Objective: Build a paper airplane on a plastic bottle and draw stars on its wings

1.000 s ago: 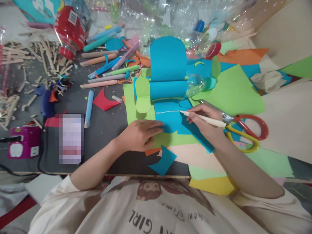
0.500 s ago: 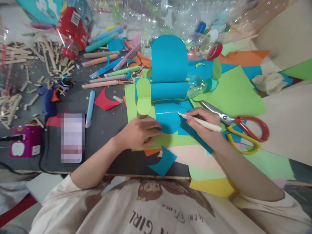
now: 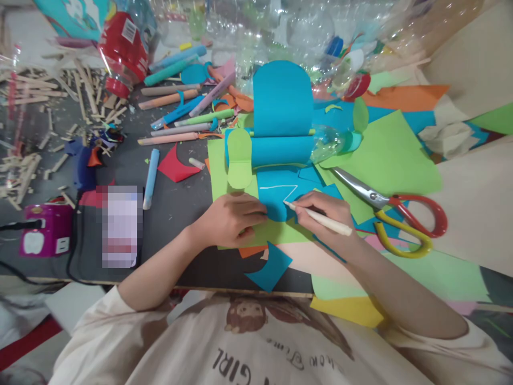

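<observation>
The right hand (image 3: 326, 213) pinches a slim cream pencil (image 3: 333, 226), its tip touching the blue paper (image 3: 276, 197) at the end of an angular white line (image 3: 278, 187). The left hand (image 3: 231, 219) lies flat, fingers together, pressing the paper's left edge. The matte blue paper rests on a green sheet (image 3: 385, 155) directly ahead. Steel scissors (image 3: 395, 216) with red and yellow loops lie just to the right. The table (image 3: 176, 208) is dark grey and littered with paper scraps, with pale wooden sticks (image 3: 40, 107) at far left. The shirt (image 3: 240, 347) reads "GIRL".
</observation>
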Motion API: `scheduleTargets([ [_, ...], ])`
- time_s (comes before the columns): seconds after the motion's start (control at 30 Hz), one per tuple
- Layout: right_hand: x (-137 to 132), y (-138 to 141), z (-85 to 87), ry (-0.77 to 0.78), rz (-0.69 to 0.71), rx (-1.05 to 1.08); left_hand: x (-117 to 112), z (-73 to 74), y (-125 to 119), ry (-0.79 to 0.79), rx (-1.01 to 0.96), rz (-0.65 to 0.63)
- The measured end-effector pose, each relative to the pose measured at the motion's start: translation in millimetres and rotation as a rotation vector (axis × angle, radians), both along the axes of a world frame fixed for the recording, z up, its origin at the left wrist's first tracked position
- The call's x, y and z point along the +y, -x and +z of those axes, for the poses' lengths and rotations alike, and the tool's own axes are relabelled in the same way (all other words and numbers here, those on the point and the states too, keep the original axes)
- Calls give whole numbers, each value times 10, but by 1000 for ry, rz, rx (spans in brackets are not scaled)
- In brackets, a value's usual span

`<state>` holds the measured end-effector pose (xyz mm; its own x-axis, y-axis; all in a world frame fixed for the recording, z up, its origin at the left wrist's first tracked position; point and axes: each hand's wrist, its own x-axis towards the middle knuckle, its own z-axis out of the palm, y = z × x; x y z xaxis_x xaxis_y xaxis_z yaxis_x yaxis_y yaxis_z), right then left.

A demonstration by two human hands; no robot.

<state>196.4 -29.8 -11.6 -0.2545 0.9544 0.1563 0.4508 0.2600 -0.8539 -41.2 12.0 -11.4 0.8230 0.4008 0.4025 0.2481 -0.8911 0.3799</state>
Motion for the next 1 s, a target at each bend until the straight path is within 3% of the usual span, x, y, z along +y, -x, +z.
scheduleTargets([
  [0.3,-77,106,16,-133,111,-34,-4,-23,-20,-31,-50,2],
  [0.67,-95,131,-50,-127,258,61,-9,-6,-25,-44,-25,20],
  [0.8,-76,114,-68,-87,27,216,-7,-25,-22,-38,-54,15],
  [0.9,6,72,-60,127,-173,324,-7,-43,-8,-19,-45,15],
  [1.0,124,42,-46,290,-201,359,-9,-56,3,-7,-28,26],
])
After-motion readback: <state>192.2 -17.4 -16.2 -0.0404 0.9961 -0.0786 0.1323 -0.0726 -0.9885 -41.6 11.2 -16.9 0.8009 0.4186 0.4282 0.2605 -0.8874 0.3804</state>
